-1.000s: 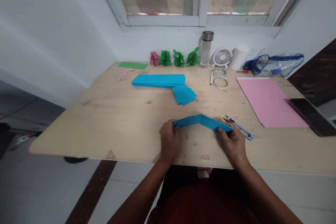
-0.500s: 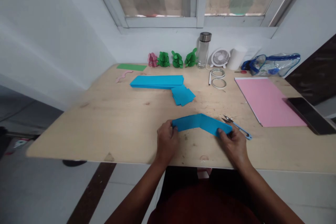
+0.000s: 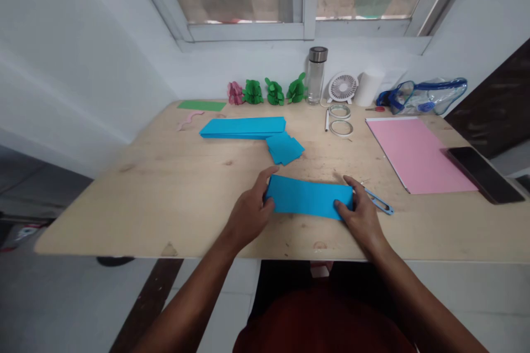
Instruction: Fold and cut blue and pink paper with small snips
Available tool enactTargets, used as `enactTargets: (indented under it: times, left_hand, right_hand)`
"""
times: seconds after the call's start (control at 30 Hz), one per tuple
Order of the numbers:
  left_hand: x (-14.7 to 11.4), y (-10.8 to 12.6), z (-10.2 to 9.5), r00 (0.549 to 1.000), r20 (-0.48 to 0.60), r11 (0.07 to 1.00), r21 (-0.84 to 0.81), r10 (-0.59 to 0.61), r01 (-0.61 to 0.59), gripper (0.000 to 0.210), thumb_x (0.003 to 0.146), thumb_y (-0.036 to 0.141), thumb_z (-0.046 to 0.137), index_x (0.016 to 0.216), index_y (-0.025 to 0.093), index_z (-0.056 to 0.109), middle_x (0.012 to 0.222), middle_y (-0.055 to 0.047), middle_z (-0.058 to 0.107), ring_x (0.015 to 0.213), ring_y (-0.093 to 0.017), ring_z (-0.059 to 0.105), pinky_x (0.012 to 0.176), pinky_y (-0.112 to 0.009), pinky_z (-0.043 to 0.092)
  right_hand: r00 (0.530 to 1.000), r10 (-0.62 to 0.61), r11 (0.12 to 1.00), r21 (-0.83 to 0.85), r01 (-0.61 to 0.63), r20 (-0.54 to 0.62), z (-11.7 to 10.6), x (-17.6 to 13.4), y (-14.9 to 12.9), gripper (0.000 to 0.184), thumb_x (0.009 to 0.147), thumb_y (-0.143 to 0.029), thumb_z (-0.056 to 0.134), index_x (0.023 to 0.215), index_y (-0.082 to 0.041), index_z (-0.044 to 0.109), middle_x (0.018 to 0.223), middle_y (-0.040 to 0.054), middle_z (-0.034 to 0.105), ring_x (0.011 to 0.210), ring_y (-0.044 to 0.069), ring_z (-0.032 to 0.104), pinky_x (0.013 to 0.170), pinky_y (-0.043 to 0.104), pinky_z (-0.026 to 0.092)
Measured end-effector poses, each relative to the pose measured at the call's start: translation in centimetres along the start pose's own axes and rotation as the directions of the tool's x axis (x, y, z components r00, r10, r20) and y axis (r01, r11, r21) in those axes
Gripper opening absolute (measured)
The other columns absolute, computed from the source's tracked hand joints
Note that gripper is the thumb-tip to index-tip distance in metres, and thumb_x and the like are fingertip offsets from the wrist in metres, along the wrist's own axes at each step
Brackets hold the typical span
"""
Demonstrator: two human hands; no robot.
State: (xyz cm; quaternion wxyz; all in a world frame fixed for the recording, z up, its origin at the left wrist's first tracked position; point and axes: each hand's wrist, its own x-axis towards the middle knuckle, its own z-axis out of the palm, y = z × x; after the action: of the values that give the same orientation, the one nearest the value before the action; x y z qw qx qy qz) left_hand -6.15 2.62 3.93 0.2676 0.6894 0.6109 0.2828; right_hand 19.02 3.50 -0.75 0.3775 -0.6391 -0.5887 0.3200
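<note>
Near the table's front edge, a blue paper strip (image 3: 308, 197) spans the gap between my hands, its face tilted toward me and nearly flat. My left hand (image 3: 253, 207) grips its left end, thumb in front and index finger at the upper corner. At the right end my right hand (image 3: 361, 210) pinches the strip, thumb on its face and index finger stretched past the corner. Just beyond lie a small stack of blue paper squares (image 3: 285, 148) and a folded long blue paper (image 3: 244, 127). Blue-handled thread snips (image 3: 380, 202) rest beside my right hand, their blades partly hidden.
Pink paper (image 3: 420, 157) and a phone (image 3: 484, 174) lie at the right. Tape rolls (image 3: 342, 128) and a white pen (image 3: 327, 120) sit mid-back. Along the wall stand green paper figures (image 3: 274, 92), a glass bottle (image 3: 316, 80), a fan (image 3: 343, 88) and a clear pouch (image 3: 428, 98).
The blue strip has gone from bent at a middle crease to nearly flat, its face turned toward me. My left hand has shifted slightly left and up, its index finger now extended.
</note>
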Motion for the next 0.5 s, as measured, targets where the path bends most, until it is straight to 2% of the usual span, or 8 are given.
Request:
enactTargets:
  times: [0.17,0.3,0.37,0.5]
  left_hand:
    - [-0.2,-0.5,0.0,1.000,0.019,0.995,-0.100,-0.013,0.015,0.055,0.077,0.018,0.043,0.132,0.024,0.041,0.079,0.001,0.058,0.066,-0.013,0.053,0.062,-0.023,0.040]
    - [-0.3,0.0,0.9,0.998,0.058,0.986,-0.167,0.003,0.007,0.048,0.076,0.018,0.042,0.124,0.022,0.050,0.074,0.003,0.055,0.067,-0.013,0.051,0.064,-0.024,0.040]
    - [-0.3,0.3,1.5,0.997,0.081,0.980,-0.197,-0.010,0.026,0.042,0.074,0.018,0.042,0.113,0.021,0.058,0.070,0.004,0.055,0.064,-0.012,0.049,0.063,-0.024,0.039]
    - [-0.1,0.7,3.0,0.994,0.085,0.954,-0.285,-0.069,0.091,0.031,0.069,0.018,0.044,0.091,0.018,0.065,0.069,0.002,0.059,0.062,-0.013,0.050,0.061,-0.024,0.040]
  right_hand:
    - [1.000,-0.023,1.000,-0.018,0.023,0.007,-0.2,0.2,-0.5,0.062,0.074,-0.032,0.058,0.133,-0.020,0.045,0.081,0.0015,0.056,0.059,0.015,0.045,0.057,0.030,0.042]
    - [0.992,-0.115,0.992,-0.052,0.112,-0.047,-0.8,-0.3,-1.5,0.060,0.077,-0.032,0.055,0.135,-0.021,0.043,0.099,0.0075,0.062,0.078,0.021,0.057,0.071,0.035,0.047]
    - [0.985,-0.169,0.981,-0.103,0.163,-0.045,-1.1,-0.4,-2.3,0.060,0.079,-0.032,0.052,0.137,-0.021,0.040,0.098,0.0083,0.064,0.080,0.022,0.060,0.070,0.035,0.047]
    - [0.960,-0.280,0.913,-0.309,0.268,0.006,-1.1,-0.4,-4.2,0.058,0.083,-0.030,0.046,0.139,-0.020,0.036,0.079,0.0045,0.064,0.060,0.021,0.058,0.057,0.032,0.045]
